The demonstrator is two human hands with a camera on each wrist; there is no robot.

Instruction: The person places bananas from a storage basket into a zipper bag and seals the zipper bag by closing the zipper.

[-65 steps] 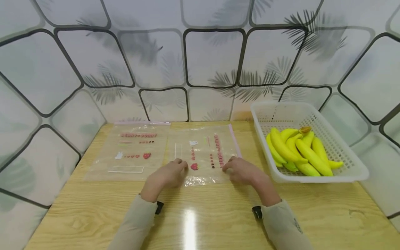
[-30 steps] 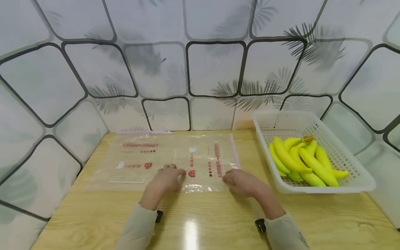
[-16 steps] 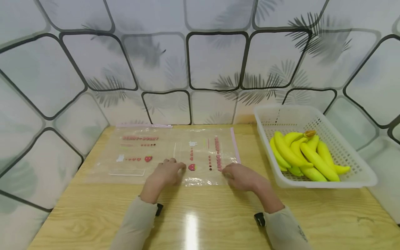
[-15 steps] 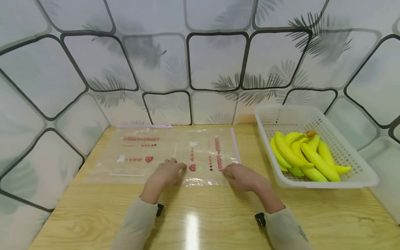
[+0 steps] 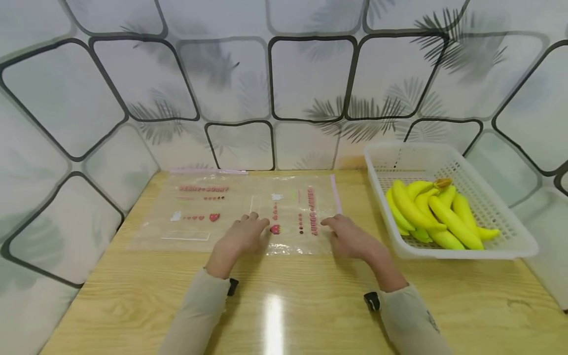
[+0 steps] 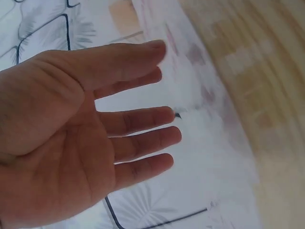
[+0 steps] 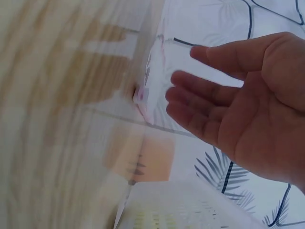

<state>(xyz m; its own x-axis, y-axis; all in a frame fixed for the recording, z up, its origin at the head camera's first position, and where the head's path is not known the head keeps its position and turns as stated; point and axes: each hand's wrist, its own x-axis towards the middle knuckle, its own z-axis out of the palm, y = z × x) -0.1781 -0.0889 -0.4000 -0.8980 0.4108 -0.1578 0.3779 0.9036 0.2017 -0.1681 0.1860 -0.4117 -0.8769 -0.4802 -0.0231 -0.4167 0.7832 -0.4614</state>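
Pale walls [image 5: 310, 79], printed with dark rounded outlines and grey fern-like leaves, surround a table [image 5: 319, 305] of glossy, yellowish wood grain with a white streak of glare toward the front. On the left, a clear plastic bag [image 5: 191, 207] lies flat, thin and shiny, with a pink strip along its back edge and red lettering, a strawberry and a white rabbit printed on it. Its near edge almost melts into the wood. The left hand [image 5: 244, 234] comes from a beige sleeve [image 5: 195, 305], cut off below; its fingers are extended and parted, holding nothing. It covers the place where the left bag meets a second bag [image 5: 290, 214], turned sideways with its pink strip on the right. Over that bag's near right corner is the right hand [image 5: 352, 239], its fingers loosely bent, grasping nothing. Whether either hand touches the plastic cannot be told; both wrist views blur it. Farther right, a white plastic basket [image 5: 461, 254] with slotted walls holds smooth, curved yellow bananas [image 5: 428, 212], brown at the stem, the lower ones partly hidden.
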